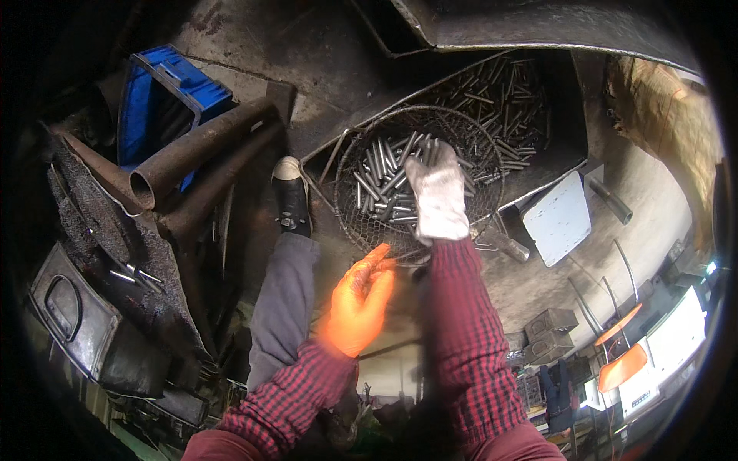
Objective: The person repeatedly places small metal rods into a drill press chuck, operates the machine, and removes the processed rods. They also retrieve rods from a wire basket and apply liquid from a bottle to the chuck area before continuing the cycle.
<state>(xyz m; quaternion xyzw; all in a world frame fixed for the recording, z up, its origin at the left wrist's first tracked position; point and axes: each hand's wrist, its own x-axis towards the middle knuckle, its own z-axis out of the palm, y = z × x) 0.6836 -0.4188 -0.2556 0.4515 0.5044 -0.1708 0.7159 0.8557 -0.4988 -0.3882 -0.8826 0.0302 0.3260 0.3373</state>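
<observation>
The right hand (437, 201), closed on some metal rods (384, 180), should drop them in the wire basket (350, 157) centre, while the open, empty left hand (359, 302) steadies the rim at 6 o'clock.

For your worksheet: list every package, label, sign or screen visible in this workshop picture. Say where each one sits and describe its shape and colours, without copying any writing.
Blue plastic crate: upper left, behind the rusty pipes; rectangular, open-topped.
White board: right of the wire basket; flat, roughly square, blank and scuffed.
Two small metal boxes: lower right; grey-brown, stacked.
White box with dark print: lower right edge; rectangular.
No lit screen can be made out for sure.
</observation>
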